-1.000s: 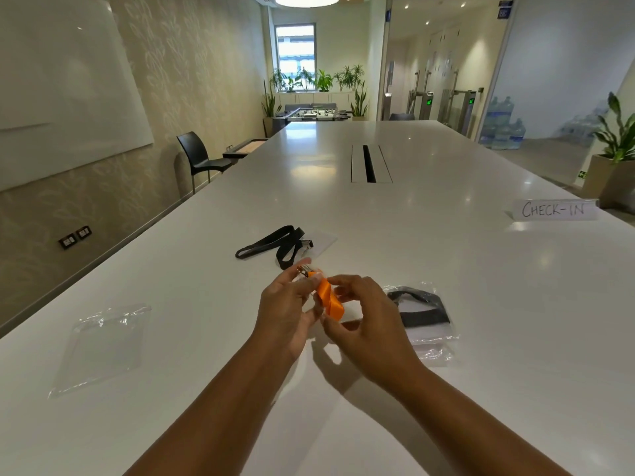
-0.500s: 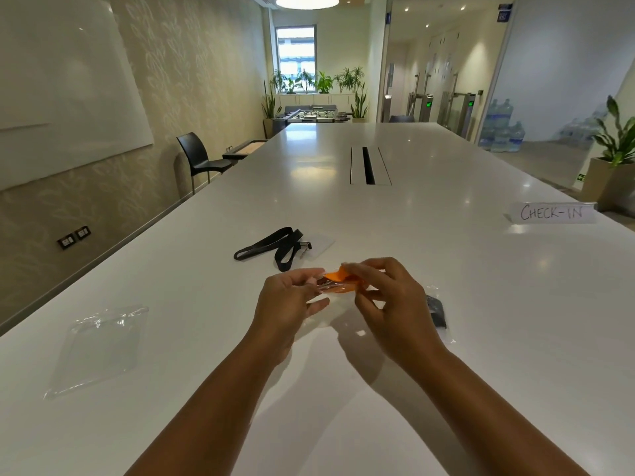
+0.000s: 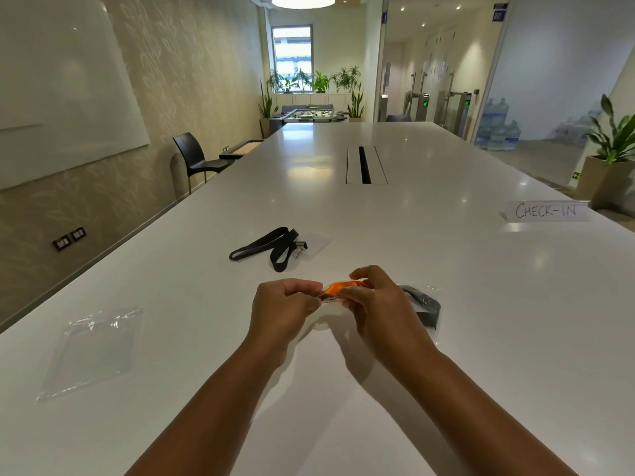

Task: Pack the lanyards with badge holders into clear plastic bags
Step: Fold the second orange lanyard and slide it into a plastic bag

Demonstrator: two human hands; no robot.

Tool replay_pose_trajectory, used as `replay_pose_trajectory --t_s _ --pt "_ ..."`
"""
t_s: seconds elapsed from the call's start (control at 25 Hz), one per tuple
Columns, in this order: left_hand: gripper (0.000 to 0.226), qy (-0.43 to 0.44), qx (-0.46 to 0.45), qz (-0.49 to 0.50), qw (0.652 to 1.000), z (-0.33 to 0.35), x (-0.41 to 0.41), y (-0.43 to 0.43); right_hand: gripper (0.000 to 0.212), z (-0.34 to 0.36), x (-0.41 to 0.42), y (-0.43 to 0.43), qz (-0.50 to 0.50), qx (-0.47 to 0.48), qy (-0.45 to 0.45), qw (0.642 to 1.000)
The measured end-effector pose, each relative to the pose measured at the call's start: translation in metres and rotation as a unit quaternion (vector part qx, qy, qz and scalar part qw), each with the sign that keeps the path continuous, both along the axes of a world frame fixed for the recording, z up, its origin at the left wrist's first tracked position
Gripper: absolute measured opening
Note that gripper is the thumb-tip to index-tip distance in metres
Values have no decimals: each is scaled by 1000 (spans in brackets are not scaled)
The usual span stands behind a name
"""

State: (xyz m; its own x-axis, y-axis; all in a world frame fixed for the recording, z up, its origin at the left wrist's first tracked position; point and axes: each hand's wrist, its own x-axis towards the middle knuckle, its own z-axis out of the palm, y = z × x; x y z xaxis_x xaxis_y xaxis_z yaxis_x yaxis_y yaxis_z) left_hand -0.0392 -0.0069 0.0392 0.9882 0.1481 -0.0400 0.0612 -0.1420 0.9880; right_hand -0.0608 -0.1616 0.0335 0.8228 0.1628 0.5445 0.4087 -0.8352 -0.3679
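A folded orange lanyard [image 3: 338, 288] is held between both hands just above the white table [image 3: 446, 304]. My left hand [image 3: 285, 310] pinches its left end near the metal clip. My right hand [image 3: 374, 304] curls over its right part. A thin clear film shows around the orange bundle, and I cannot tell whether that is a bag or the badge holder. Behind my right hand lies a clear bag with a dark lanyard [image 3: 424, 305] inside, partly hidden. A black lanyard with a badge holder [image 3: 275, 247] lies loose farther back.
An empty clear plastic bag [image 3: 91, 352] lies flat at the near left. A folded CHECK-IN sign [image 3: 546, 211] stands at the right. A cable slot [image 3: 365, 165] sits in the table's middle. A black chair [image 3: 196, 159] stands by the left wall.
The orange lanyard went from upright between my fingers to lying flat and horizontal. My right hand moved over it and now covers more of the bagged dark lanyard.
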Motion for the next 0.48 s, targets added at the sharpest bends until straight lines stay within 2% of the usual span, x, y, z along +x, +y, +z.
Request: replay_pose_trajectory --t_s 0.24,0.36,0.4,0.48 --pt "23 37 -40 -32 998 -1 -1 3 30 -2 2 -1 -3 -20 42 999" --pt "11 74 -81 -42 993 -2 2 4 25 1 2 -5 9 39 33 999" --pt "14 96 -110 -61 987 -3 4 5 25 2 2 -5 18 65 36 997" --pt "23 144 -240 -105 954 -3 2 2 26 4 1 -4 49 104 34 993"
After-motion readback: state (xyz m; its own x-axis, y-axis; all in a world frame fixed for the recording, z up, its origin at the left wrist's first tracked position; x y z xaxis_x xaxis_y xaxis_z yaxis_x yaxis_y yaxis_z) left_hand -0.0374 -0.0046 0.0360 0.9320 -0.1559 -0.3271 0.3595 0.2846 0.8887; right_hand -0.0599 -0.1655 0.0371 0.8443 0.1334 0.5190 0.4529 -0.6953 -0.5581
